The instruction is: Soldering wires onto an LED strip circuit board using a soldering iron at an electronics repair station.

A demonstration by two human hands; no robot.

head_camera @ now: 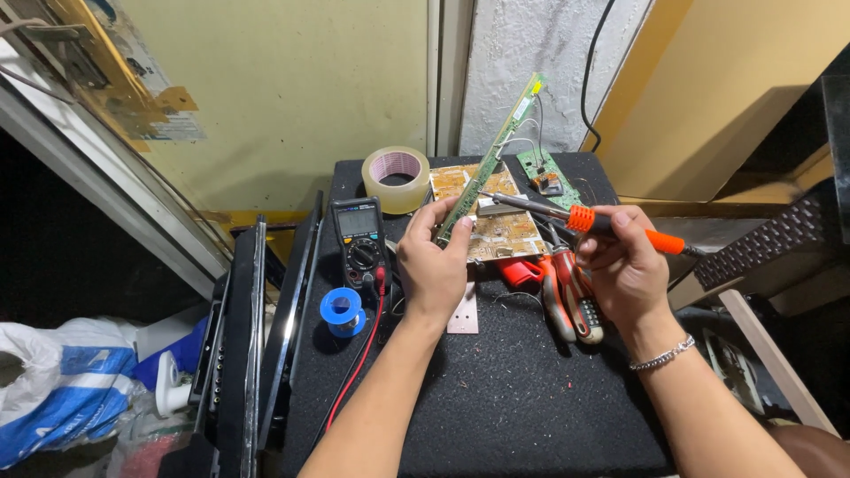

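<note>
Soldering iron poised at a narrow green circuit strip held over the bench.

The left hand (pixel 431 265) pinches the lower end of the long green circuit strip (pixel 493 150), tilting it up and away over the tan circuit board (pixel 509 232); the right hand (pixel 624 265) is clenched like a pen-hold around the orange-handled soldering iron (pixel 584 219), its tip just beside the strip. It looks like a joint is about to be touched, which calls for a steady strip and a fine tip placement. Left of the tan board sit a multimeter (pixel 359 239), a tape roll (pixel 396 177) and a blue solder spool (pixel 342 310); pliers (pixel 571 296) lie right of it on the black mat (pixel 496 398), against a yellowish wall (pixel 292 88).
</note>
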